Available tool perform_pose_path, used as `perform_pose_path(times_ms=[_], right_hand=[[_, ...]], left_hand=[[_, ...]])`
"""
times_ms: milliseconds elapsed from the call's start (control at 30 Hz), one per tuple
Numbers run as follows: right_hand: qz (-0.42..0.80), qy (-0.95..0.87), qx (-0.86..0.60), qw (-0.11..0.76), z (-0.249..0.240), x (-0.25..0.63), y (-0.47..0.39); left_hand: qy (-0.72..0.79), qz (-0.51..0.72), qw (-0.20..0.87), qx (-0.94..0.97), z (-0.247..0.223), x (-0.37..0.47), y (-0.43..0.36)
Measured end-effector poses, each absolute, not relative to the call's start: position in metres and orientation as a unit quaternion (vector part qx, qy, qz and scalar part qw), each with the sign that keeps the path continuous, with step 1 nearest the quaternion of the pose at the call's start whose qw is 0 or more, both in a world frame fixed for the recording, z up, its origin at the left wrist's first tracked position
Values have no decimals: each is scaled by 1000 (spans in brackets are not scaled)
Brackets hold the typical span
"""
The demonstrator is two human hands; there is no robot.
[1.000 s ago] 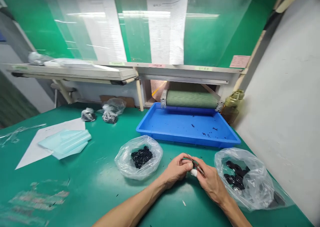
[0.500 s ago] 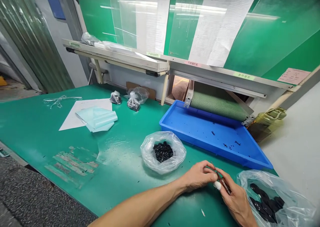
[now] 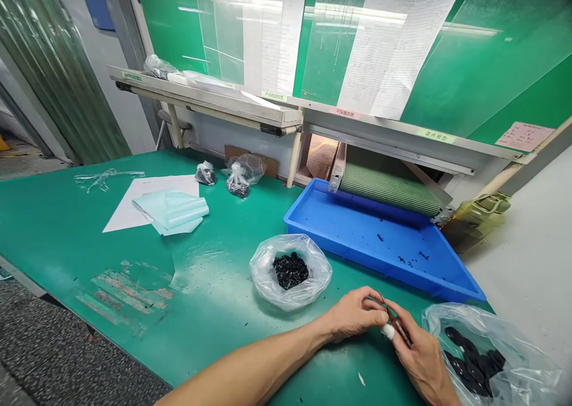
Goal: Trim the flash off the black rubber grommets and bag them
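My left hand (image 3: 357,316) is closed, thumb and fingers pinched on something too small to make out. Beside it, my right hand (image 3: 417,349) grips slim dark tweezers (image 3: 401,329), whose tips reach toward the left fingertips. A white covering (image 3: 388,331) wraps one fingertip between the hands. Left of the hands sits an open clear bag (image 3: 263,275) with small black pieces (image 3: 290,270) in it. Larger black parts (image 3: 473,364) lie in another clear bag (image 3: 527,364) at the right.
Behind the hands is a blue tray (image 3: 348,248) with scattered black bits, below a green conveyor belt (image 3: 388,182). Light blue cloth (image 3: 174,209) lies over paper (image 3: 123,209) on the green table (image 3: 214,328). Two tied bags (image 3: 238,182) stand near the table's back edge.
The view has shifted very slightly. Both hands keep nearly the same place and hold, with the tweezers still between them.
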State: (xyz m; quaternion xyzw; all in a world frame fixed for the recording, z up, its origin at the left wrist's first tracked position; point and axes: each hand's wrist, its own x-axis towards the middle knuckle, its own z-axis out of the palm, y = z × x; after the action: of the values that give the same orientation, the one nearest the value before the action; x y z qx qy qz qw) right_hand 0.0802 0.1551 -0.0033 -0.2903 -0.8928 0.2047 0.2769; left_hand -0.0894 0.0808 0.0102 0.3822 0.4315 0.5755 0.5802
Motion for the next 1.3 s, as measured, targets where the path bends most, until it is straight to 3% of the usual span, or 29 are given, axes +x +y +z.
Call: perform_pose_path(times_ms=[1300], right_hand=[[198,-901,-255,288,4,79,151]], left_hand=[[412,568,593,395,17,-90,79]])
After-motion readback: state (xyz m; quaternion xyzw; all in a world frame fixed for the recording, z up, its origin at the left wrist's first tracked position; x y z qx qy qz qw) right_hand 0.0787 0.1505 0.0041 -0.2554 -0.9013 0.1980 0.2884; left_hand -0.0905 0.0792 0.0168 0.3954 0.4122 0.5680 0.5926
